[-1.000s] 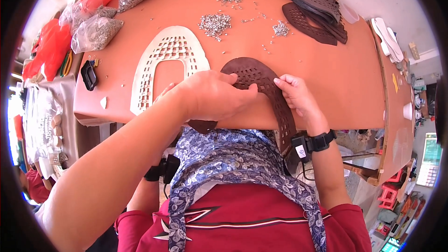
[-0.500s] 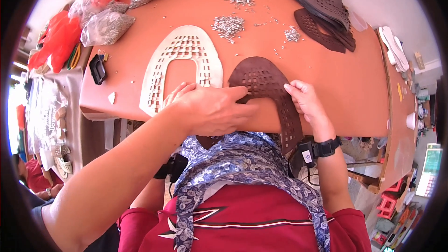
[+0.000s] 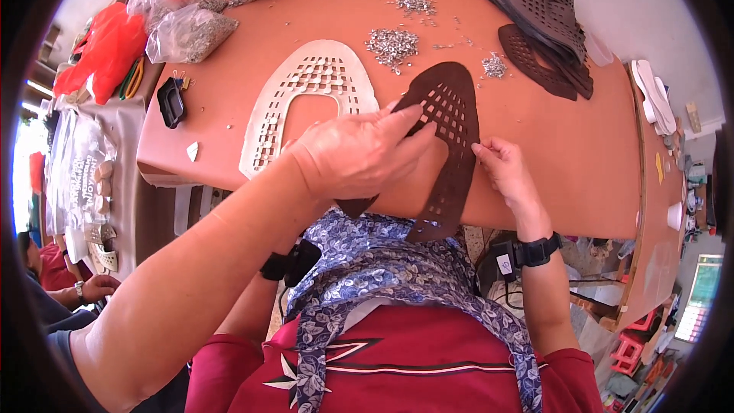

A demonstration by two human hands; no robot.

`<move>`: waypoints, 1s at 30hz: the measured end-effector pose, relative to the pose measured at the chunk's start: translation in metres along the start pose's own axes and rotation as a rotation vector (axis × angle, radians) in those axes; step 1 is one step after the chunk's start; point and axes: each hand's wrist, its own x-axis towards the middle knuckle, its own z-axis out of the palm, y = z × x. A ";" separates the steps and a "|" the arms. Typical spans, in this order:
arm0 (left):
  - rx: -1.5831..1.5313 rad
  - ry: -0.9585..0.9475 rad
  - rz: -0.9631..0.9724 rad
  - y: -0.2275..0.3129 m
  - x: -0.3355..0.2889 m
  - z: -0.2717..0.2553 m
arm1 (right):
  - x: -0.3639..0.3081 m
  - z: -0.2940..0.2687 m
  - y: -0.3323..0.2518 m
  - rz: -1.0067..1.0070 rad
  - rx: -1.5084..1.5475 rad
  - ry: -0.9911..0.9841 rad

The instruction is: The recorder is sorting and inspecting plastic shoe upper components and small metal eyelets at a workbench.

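A dark brown perforated shoe upper [image 3: 453, 126], horseshoe-shaped, is held up over the table's near edge. My right hand [image 3: 506, 172] pinches its right rim between thumb and curled forefinger. A co-worker's hand [image 3: 367, 149] reaches in from the left and grips the same upper near its inner curve. That arm covers my left hand; only my left wrist with a black strap [image 3: 293, 261] and part of the forearm show, so its fingers are hidden. A cream perforated upper [image 3: 264, 107] with small studs in it lies flat to the left, partly under the co-worker's hand.
Loose piles of small metal studs [image 3: 392, 47] lie farther back on the orange-brown table [image 3: 558, 160]. Stacked dark uppers [image 3: 539, 11] sit at the back right. Bags of metal pieces [image 3: 191, 34] and a small black tray [image 3: 170, 103] are at the left.
The brown upper has been raised and turned, its holes now showing light through. The co-worker's fingers have moved up onto it. My right hand stays at its right rim, slightly lower.
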 end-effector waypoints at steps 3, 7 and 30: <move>0.005 0.106 0.034 -0.013 0.003 -0.023 | 0.004 0.007 -0.005 0.003 0.064 -0.046; 0.100 -0.065 0.057 -0.017 0.004 -0.034 | 0.006 0.012 -0.021 -0.019 0.149 -0.093; -0.188 -0.067 -0.072 0.018 -0.044 -0.033 | 0.004 0.005 0.002 -0.028 -0.051 0.034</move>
